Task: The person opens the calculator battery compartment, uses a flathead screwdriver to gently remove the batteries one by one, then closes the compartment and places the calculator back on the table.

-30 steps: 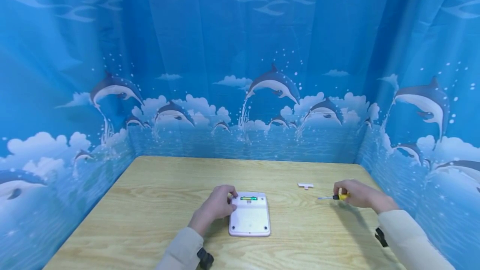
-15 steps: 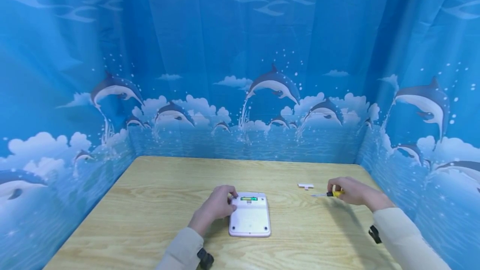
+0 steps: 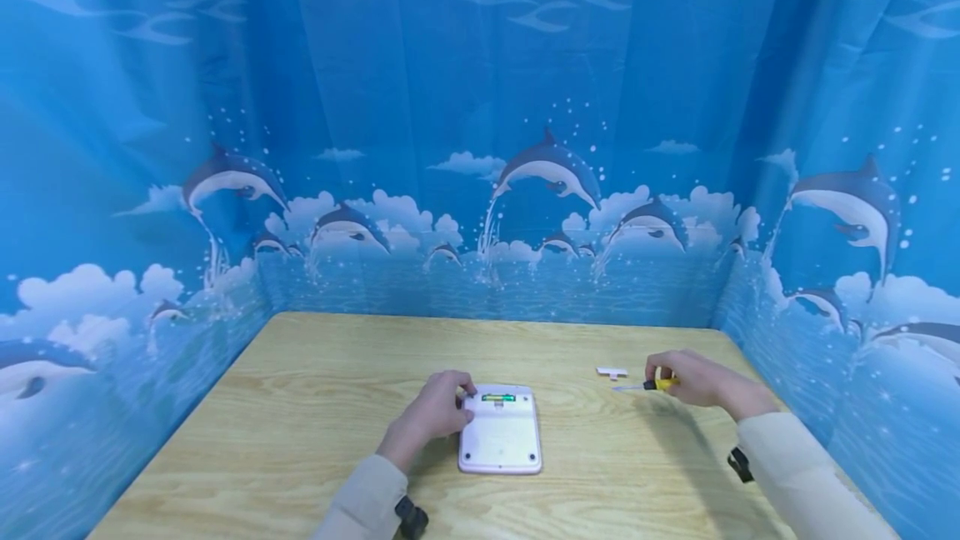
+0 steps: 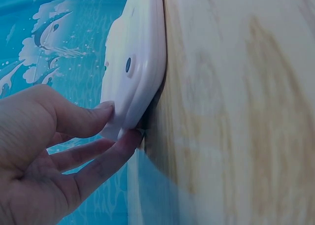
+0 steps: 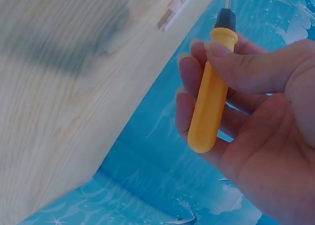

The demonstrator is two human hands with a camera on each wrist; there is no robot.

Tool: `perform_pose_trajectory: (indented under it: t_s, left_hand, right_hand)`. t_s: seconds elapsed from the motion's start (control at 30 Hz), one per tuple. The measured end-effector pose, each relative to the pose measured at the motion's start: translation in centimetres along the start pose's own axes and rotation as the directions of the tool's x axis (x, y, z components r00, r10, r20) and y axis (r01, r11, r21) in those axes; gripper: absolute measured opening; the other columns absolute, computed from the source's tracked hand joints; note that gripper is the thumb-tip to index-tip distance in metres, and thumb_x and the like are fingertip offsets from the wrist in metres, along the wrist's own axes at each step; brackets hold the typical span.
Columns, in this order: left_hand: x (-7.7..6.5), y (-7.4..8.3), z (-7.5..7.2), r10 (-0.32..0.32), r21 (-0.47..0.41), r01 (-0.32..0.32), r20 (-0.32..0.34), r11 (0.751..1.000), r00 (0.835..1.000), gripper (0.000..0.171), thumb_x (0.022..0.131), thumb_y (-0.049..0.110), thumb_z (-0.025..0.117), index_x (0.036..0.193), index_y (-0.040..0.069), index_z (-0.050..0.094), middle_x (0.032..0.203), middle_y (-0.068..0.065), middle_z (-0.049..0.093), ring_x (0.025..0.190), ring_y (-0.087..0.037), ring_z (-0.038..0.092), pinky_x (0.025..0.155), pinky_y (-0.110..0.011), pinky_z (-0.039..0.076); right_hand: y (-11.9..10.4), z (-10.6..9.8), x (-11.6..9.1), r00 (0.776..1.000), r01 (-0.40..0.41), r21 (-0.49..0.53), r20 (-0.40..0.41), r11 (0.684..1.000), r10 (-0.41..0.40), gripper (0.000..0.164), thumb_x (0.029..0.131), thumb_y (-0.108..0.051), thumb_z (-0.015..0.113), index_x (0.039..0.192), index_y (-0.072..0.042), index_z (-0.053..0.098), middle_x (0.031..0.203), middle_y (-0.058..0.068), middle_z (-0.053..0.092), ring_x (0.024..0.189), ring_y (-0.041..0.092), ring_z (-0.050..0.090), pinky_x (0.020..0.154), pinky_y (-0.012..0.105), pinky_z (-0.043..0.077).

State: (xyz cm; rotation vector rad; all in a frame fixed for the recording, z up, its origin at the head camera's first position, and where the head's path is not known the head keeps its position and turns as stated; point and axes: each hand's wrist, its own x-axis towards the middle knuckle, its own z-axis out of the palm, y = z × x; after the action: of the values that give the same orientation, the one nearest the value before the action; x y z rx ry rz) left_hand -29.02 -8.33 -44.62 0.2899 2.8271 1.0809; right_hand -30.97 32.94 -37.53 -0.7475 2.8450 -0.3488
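A white calculator [image 3: 498,436], back side up, lies on the table in the head view. A green battery [image 3: 498,397] sits in its uncovered slot near the far end. My left hand [image 3: 441,401] pinches the calculator's far left corner; in the left wrist view the thumb [image 4: 101,117] rests on its back and a fingertip is at the edge. To the right, my right hand [image 3: 693,379] holds a screwdriver [image 5: 210,97] by its yellow handle, above the table. The shaft points left. Just beyond its tip lies the small white battery cover [image 3: 612,372].
The wooden table [image 3: 337,407] carries these things. A blue dolphin-printed curtain [image 3: 480,148] surrounds its back and sides. The table's right edge runs close under my right forearm.
My right hand has moved left and slightly away from me with the screwdriver, bringing its tip nearer the battery cover. The left hand and calculator have stayed in place.
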Motion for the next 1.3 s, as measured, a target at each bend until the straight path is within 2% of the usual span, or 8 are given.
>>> perform_pose_trajectory:
  t_s: [0.4, 0.6, 0.87, 1.3]
  left_hand:
    - [0.0, -0.3, -0.1, 0.021, -0.006, -0.021, -0.006, 1.000, 1.000, 0.024, 0.088, 0.000, 0.075, 0.110, 0.008, 0.070, 0.099, -0.006, 0.064, 0.081, -0.017, 0.060, 0.063, -0.029, 0.054]
    - [-0.1, -0.1, -0.2, 0.014, -0.017, -0.014, 0.002, 1.000, 1.000, 0.024, 0.089, 0.001, 0.075, 0.111, 0.008, 0.070, 0.098, -0.007, 0.064, 0.079, -0.018, 0.060, 0.061, -0.029, 0.054]
    - [0.0, 0.0, -0.2, -0.006, -0.015, 0.006, -0.005, 1.000, 1.000, 0.023, 0.089, 0.002, 0.075, 0.110, 0.010, 0.070, 0.099, -0.006, 0.064, 0.080, -0.017, 0.060, 0.063, -0.030, 0.054]
    - [0.0, -0.1, 0.1, -0.005, -0.002, 0.005, -0.009, 1.000, 1.000, 0.022, 0.089, 0.002, 0.076, 0.108, 0.010, 0.070, 0.097, -0.005, 0.064, 0.079, -0.017, 0.060, 0.064, -0.030, 0.054]
  right_hand:
    - [-1.5, -0.2, 0.9, 1.000, 0.022, 0.008, 0.002, 1.000, -0.022, 0.031, 0.087, 0.011, 0.065, 0.106, -0.014, 0.067, 0.101, 0.007, 0.069, 0.092, 0.021, 0.064, 0.077, 0.040, 0.056]
    - [-2.3, -0.1, 1.5, 0.999, 0.042, 0.037, 0.000, 0.998, -0.042, 0.031, 0.088, 0.012, 0.062, 0.109, -0.011, 0.067, 0.102, 0.006, 0.069, 0.092, 0.020, 0.064, 0.077, 0.038, 0.056]
    - [-3.4, -0.1, 2.3, 1.000, 0.025, 0.042, 0.006, 0.999, -0.025, 0.032, 0.089, 0.012, 0.064, 0.109, -0.014, 0.068, 0.105, 0.008, 0.070, 0.096, 0.023, 0.066, 0.082, 0.043, 0.058]
    - [-4.6, 0.4, 3.1, 0.999, 0.046, 0.058, 0.009, 0.997, -0.046, 0.033, 0.088, 0.012, 0.063, 0.109, -0.013, 0.068, 0.104, 0.006, 0.069, 0.095, 0.020, 0.065, 0.080, 0.038, 0.057]
